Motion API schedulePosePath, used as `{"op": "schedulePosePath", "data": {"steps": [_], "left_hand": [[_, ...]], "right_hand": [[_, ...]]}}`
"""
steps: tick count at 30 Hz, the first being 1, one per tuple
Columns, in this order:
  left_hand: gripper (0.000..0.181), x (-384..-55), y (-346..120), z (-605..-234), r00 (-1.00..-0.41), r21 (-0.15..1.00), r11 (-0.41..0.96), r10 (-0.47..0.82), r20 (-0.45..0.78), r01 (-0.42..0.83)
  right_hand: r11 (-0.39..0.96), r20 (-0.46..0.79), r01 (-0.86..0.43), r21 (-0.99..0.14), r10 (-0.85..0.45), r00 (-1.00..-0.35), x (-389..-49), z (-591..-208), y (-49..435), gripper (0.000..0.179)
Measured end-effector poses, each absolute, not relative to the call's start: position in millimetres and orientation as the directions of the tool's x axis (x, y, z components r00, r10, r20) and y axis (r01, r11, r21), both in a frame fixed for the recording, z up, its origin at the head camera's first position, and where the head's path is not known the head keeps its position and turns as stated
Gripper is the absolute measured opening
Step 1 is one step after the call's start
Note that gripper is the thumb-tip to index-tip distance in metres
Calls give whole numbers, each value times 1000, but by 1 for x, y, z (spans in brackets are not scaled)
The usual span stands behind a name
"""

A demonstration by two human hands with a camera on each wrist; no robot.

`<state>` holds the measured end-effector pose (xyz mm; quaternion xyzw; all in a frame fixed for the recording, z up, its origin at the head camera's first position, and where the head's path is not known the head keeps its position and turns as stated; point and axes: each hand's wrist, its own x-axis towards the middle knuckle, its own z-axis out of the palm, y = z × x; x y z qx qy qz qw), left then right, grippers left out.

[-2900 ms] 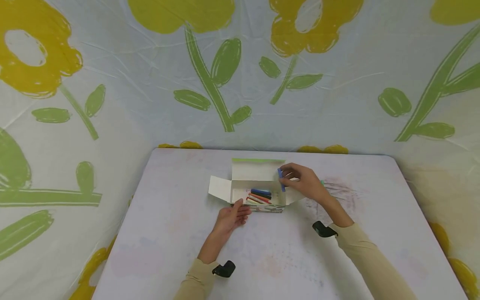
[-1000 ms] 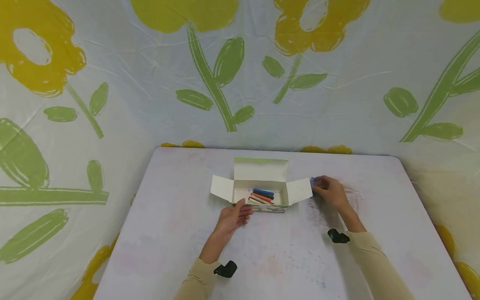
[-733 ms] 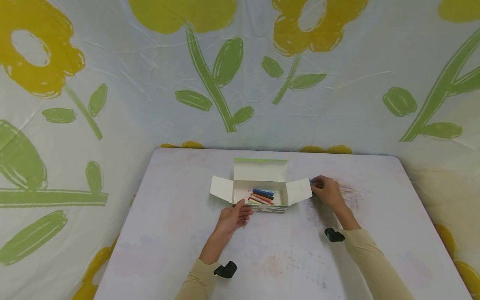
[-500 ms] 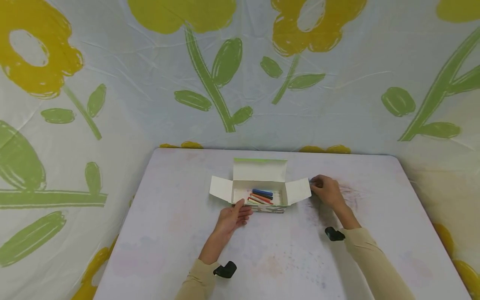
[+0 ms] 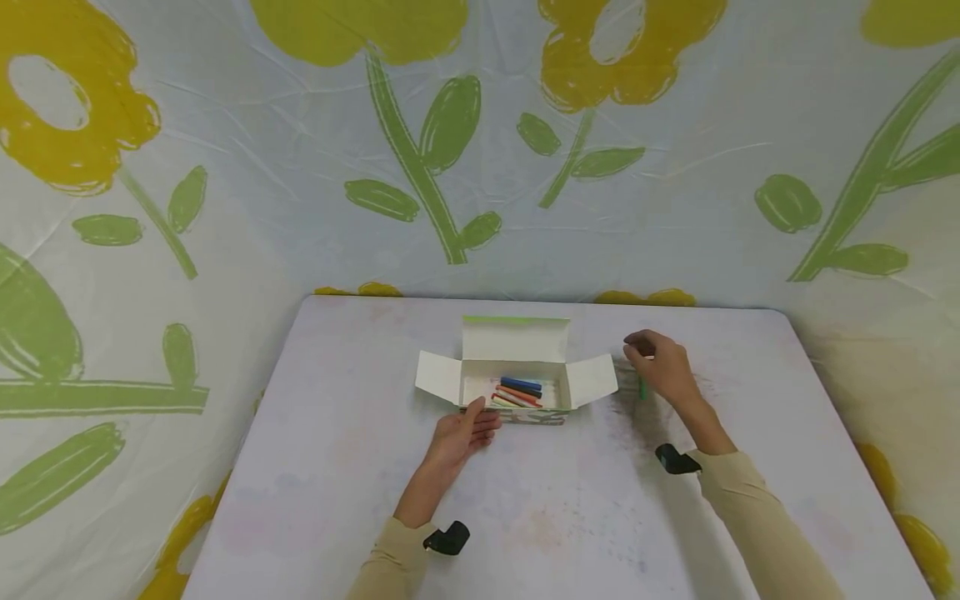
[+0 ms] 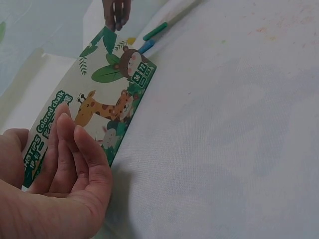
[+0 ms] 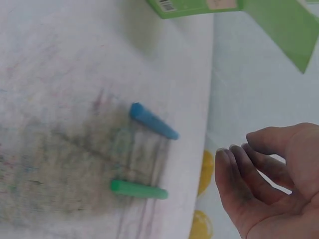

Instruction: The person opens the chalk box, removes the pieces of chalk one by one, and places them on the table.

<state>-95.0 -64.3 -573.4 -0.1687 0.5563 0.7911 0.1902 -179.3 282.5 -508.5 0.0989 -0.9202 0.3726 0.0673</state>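
Observation:
An opened cardboard chalk box [image 5: 516, 417], printed with animals and "Colored chalk", lies on the table. My left hand [image 5: 457, 437] holds its front wall at the left, thumb over the rim and fingers along the outside. Several chalk sticks [image 5: 520, 388] in blue, black, orange and pale colours lie inside. My right hand [image 5: 660, 363] is raised to the right of the box, thumb and fingers apart with nothing between them. Below it on the table are a green chalk stick [image 7: 139, 189] and a blue chalk stick [image 7: 153, 121], apart from each other.
The box's side flaps [image 5: 438, 377] and back lid [image 5: 516, 340] stand folded out. Smudges of chalk dust mark the white tabletop [image 5: 540, 517], mostly near the right hand. A flower-patterned cloth [image 5: 300, 167] hangs behind the table.
My right hand carried a blue chalk stick from above the box to the table on the right, let go of it and rose away. My left hand has stayed at the box.

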Motion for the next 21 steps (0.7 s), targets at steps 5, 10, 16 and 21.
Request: {"op": "schedulePosePath", "data": {"steps": [5,10,16,21], "left_hand": [[57,-95,-66,-576,-871,815,-311,120,-477,-489],[57,-94,-65,-573,-871,814,-314,120,-477,-489],[56,-93,-65,-569,-866,808,-317,125,-484,-497],[54,-94,-66,-570,-864,806,-316,127,-487,-501]], "right_hand": [[685,214,-261,-680,-154,-965,-180,-491,277,23],[663,214,-280,-694,-181,-960,-180,-477,269,23],[622,286,-375,-687,-242,-927,-179,-467,251,19],[597,317,-441,-670,-306,-898,-178,-464,237,17]]}}
